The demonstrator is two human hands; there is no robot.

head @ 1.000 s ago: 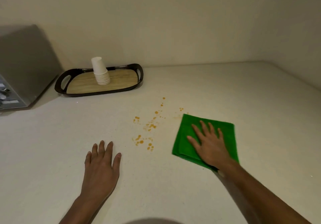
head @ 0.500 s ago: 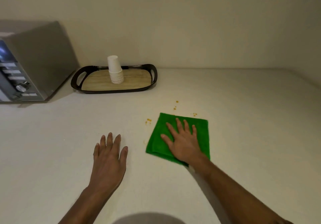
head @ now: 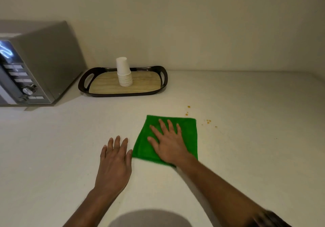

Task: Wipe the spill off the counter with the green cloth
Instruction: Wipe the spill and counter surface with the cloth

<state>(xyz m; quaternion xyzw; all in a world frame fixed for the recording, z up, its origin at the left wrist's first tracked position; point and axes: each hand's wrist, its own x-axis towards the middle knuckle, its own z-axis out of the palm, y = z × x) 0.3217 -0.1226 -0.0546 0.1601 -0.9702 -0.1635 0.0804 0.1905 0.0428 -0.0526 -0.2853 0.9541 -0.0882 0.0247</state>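
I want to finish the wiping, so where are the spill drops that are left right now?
In the head view the orange drops lie on the counter just past the green cloth's far right corner, right of the tray.

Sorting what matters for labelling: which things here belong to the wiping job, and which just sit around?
Job:
green cloth under the flat right hand
orange spill drops
counter
left hand, flat on the counter

Lying about:
microwave
tray
stack of paper cups
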